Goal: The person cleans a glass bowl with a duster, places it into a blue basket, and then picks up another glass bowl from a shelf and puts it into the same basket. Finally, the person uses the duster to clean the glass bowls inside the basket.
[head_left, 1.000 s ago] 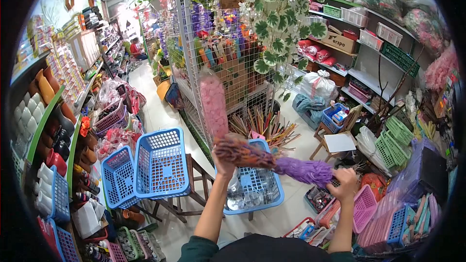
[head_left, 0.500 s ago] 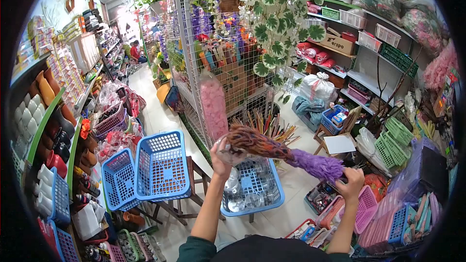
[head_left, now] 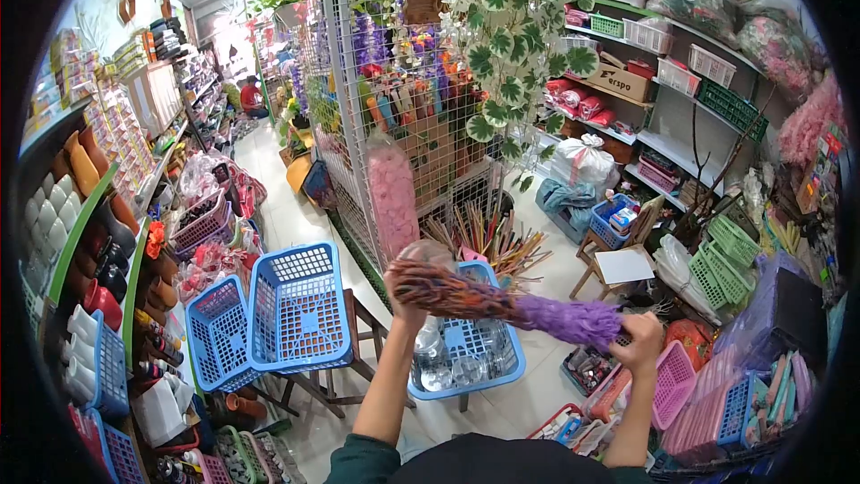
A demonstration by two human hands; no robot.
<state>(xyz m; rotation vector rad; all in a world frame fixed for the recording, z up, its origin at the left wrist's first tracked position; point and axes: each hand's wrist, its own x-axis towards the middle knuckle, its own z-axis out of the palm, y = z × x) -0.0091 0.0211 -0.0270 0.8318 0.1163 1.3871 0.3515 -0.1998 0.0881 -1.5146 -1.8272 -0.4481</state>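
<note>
My right hand [head_left: 640,342] is closed around the handle end of a long fluffy duster [head_left: 564,317], purple near the hand and brown-orange toward its far end. It stretches leftward, nearly level, over a blue basket. Closed at the other side is my left hand [head_left: 408,294], holding a clear rounded glass vessel [head_left: 428,254]. The duster's brown end lies across the front of this vessel and hides part of it and of my fingers. Several clear glass pieces [head_left: 468,370] lie in the blue basket [head_left: 512,375] below.
Two blue baskets [head_left: 345,354] rest on wooden stools to the left. A white wire-mesh rack [head_left: 354,139] rises ahead, with thin coloured sticks [head_left: 511,246] at its foot. Shelves of vases [head_left: 116,291] line the left. A pink basket [head_left: 678,385] sits at right. A person [head_left: 253,97] is far back.
The duster has shifted left and slightly down, its brown end now covering the front of the glass vessel. My right hand has moved a little left with it.
</note>
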